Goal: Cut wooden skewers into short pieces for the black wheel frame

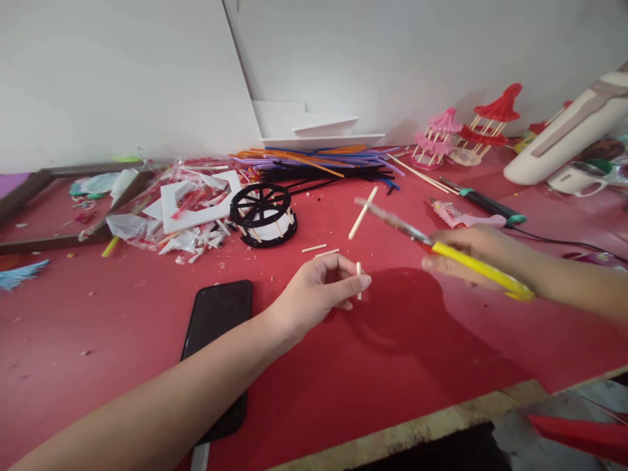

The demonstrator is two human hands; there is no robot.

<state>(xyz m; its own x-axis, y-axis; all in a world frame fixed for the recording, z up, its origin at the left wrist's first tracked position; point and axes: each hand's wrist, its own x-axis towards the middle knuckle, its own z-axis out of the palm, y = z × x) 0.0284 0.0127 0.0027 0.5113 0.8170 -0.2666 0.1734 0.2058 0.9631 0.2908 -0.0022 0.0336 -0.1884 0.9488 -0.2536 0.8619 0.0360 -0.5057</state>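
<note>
My left hand (326,288) pinches a short piece of wooden stick (359,288) upright between thumb and fingers, just above the red table. In my right hand (464,252) are yellow-handled scissors (483,268), their long metal blades pointing left and smeared by motion. A longer pale stick (362,214) shows at the blade tip; whether the blades touch it I cannot tell. Two cut stick pieces (314,248) lie behind my left hand. Farther back stands a small round black frame (261,212), with a spoked top on short wooden posts above a white base.
A black phone (218,320) lies by my left forearm. Behind are a pile of fuzzy craft stems (318,160), white scraps (196,203) and a brown frame (22,203). To the right are a corded green-black tool (490,206), small pink (436,140) and red (485,127) models, and a mug (579,178).
</note>
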